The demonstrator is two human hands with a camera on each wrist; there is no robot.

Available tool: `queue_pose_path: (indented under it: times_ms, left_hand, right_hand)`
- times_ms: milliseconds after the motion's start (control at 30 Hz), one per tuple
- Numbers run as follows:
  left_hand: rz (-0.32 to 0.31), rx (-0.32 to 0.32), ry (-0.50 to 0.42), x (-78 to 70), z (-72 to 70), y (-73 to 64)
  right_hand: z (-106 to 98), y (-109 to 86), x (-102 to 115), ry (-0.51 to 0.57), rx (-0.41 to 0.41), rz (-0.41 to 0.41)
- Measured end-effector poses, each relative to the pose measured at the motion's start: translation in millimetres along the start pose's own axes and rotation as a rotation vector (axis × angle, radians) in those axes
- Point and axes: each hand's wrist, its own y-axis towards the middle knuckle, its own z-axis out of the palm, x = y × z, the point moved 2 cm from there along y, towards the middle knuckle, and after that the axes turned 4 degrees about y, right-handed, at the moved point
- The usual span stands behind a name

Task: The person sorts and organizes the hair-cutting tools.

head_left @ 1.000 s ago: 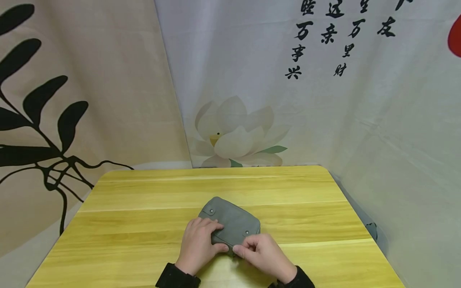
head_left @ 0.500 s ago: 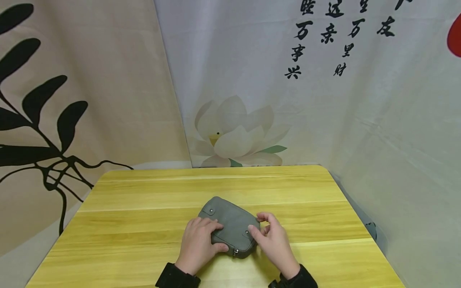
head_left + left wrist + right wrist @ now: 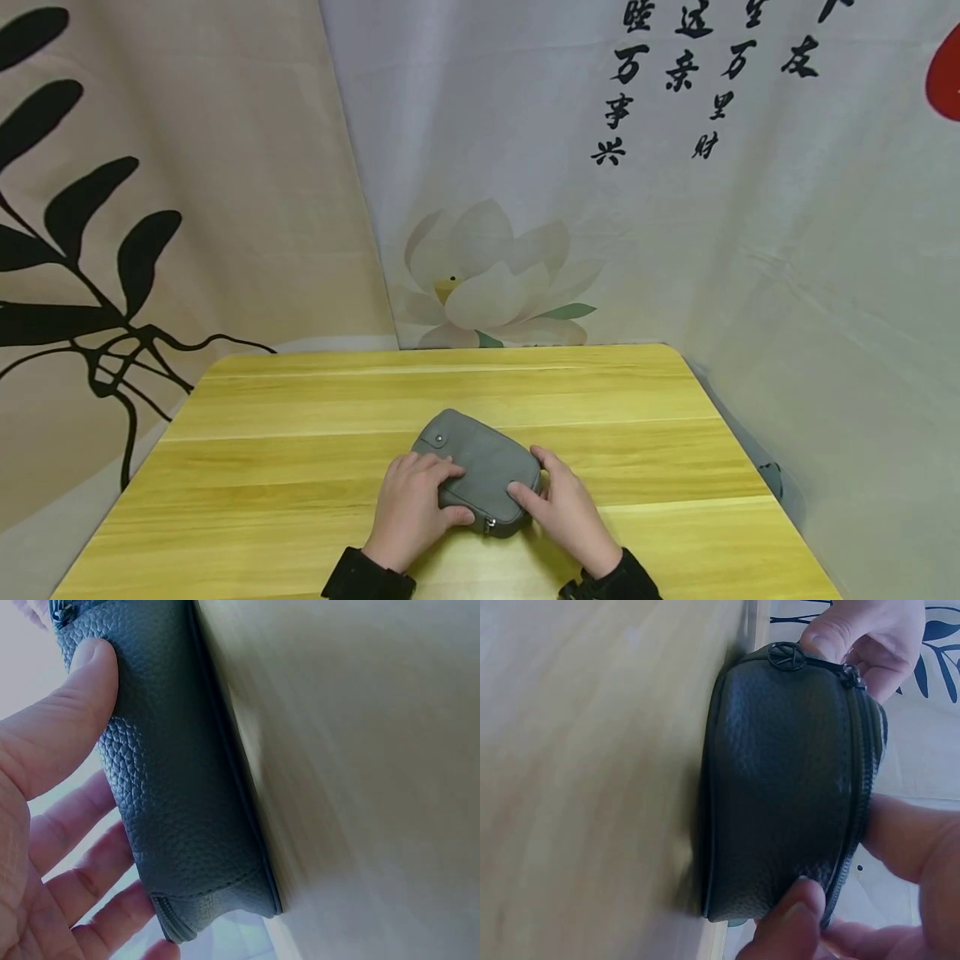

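Observation:
A grey pebbled-leather zip pouch (image 3: 483, 467) lies flat on the wooden table (image 3: 285, 483), turned at a slant. My left hand (image 3: 412, 504) holds its left end, fingers spread over the top and thumb against the near side. At the right end my right hand (image 3: 573, 512) grips the pouch, the thumb (image 3: 904, 836) on its top edge and a fingertip (image 3: 799, 907) on its end wall. A zipper (image 3: 866, 772) runs along that edge. Its round metal pull (image 3: 786, 656) hangs at the near corner. A snap stud (image 3: 439, 438) shows on the top.
Pale curtains surround the table, one printed with dark leaves (image 3: 78, 208), another with a lotus (image 3: 495, 275) and black brush characters (image 3: 618, 108). The table's far edge meets the curtain closely. Black cuffs (image 3: 367, 575) cover both wrists.
My right hand has left the zipper pull at the near corner, moved up and right, and closed onto the pouch's right end. The left hand and pouch have stayed put.

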Motion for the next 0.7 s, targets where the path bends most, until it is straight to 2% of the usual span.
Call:
queue_pose_path:
  times_ms: [267,533,633,700]
  left_hand:
    - [0.011,0.017,0.008,0.5,-0.5,-0.4]
    - [0.02,-0.01,0.041,-0.3,0.3,-1.2]
    - [-0.008,-0.012,0.076,0.5,0.4,-1.3]
    - [-0.052,-0.029,0.09,1.8,0.1,-0.5]
  right_hand:
    - [-1.4,-0.1,1.3,-0.009,0.021,0.011]
    - [-5.0,0.5,0.0,-0.038,-0.009,-0.002]
    - [-7.1,-1.4,1.0,-0.054,-0.027,-0.025]
    - [-7.1,-3.0,2.2,-0.055,-0.02,-0.041]
